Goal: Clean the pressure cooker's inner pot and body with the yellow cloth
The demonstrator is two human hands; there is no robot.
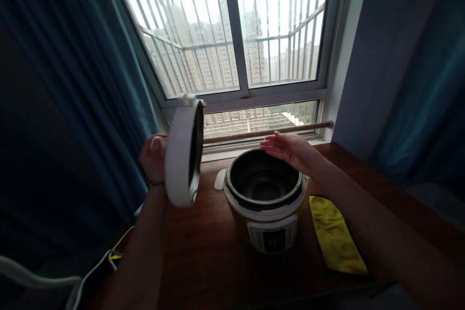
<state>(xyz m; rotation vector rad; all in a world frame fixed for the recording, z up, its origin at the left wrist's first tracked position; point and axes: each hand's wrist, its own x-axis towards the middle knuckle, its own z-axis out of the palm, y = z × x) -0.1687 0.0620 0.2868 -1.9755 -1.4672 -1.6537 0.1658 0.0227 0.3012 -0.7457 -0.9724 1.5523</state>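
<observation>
My left hand [154,157] grips the white lid [178,155] from its outer side and holds it up on edge, its dark underside turned to the right. Below and to the right stands an electric pressure cooker [271,218], uncovered, with a dark inner pot [263,179] in it. Nothing can be made out inside the pot. Over the pot's back right rim hovers my right hand [286,147], fingers stretched out to the left and holding nothing. Whether it touches the rim I cannot tell.
A folded yellow cloth [336,235] lies on the brown wooden table [203,261], right of the cooker. White cables [98,264] run along the left side. Behind the table are a barred window [232,34] and a rod [261,133]; blue curtains [83,72] hang at both sides.
</observation>
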